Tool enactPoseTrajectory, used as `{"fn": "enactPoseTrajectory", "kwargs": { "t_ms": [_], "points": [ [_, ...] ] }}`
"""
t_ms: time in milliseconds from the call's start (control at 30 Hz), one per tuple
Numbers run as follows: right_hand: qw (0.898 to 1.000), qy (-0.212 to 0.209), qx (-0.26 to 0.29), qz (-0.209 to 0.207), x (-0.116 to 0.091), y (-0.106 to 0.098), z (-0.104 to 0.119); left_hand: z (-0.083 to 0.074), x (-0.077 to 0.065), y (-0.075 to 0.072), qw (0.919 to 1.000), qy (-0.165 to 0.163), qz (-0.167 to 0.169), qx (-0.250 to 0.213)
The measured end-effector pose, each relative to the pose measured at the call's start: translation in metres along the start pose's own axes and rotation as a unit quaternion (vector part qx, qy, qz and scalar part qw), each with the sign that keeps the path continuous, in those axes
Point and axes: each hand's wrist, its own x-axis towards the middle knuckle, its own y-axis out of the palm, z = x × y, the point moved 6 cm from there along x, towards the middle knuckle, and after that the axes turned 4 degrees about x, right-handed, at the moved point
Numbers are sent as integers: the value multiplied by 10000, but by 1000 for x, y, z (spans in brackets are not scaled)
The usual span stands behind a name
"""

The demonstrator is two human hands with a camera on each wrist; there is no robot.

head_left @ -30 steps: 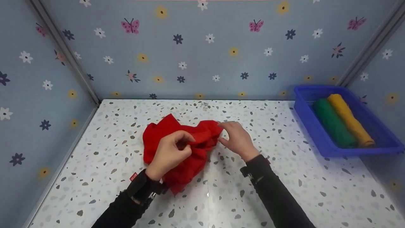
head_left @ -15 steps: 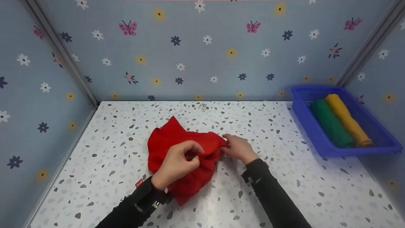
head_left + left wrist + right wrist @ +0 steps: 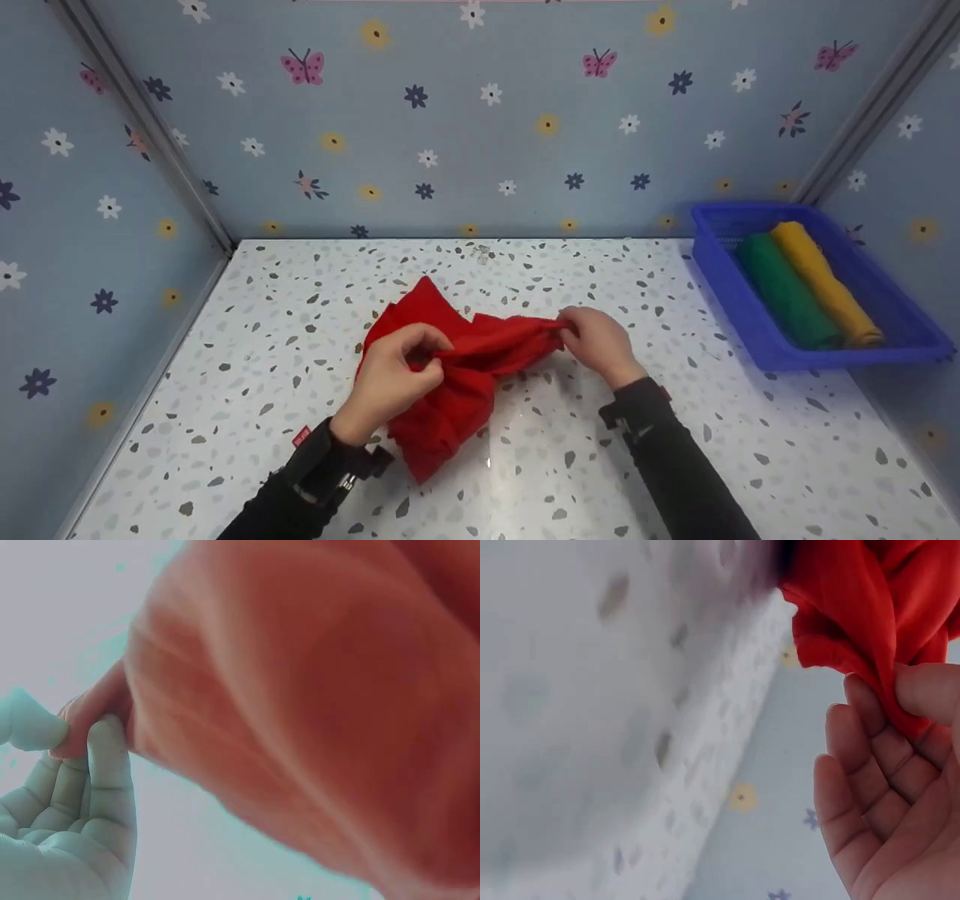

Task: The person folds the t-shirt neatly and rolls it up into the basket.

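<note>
Cloth, soft, red and rumpled, lies before you on the speckled white table. Your left hand pinches a fold; your right hand pinches a gathered, tapering end. Far right, a blue plastic basket holds a green roll beside a yellow roll.

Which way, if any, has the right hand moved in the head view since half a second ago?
Yes: the right hand has shifted right, toward the blue basket, which sits unmoved in that view.
</note>
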Motion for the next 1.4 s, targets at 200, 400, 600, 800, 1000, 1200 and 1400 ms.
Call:
{"fn": "enactPoseTrajectory", "kwargs": {
  "t_ms": [200, 400, 600, 800, 1000, 1200, 1400],
  "points": [
    [9983, -290, -20, -497, -11, -44, 0, 0, 1, -14, 9997, -71, -222, -2],
    [9912, -607, 19, -1173, -20, -78, 3, -1, 4, -23, 9991, 39, -414, -14],
    [9772, -1015, 145, -1857, -29, -104, 9, -4, 9, -30, 9985, 100, -537, -97],
    [9444, -1603, 470, -2831, -36, -134, 25, -13, 22, -43, 9951, 192, -968, -46],
    [9076, -1984, 705, -3631, -41, -163, 42, -28, 38, -59, 9896, 492, -1352, 46],
    [8859, -2213, 884, -3981, -47, -188, 57, -57, 52, -78, 9797, 1062, -1699, 78],
    [8742, -2419, 934, -4106, -51, -208, 66, -87, 57, -91, 9650, 1801, -1904, 41]
  ]
}}
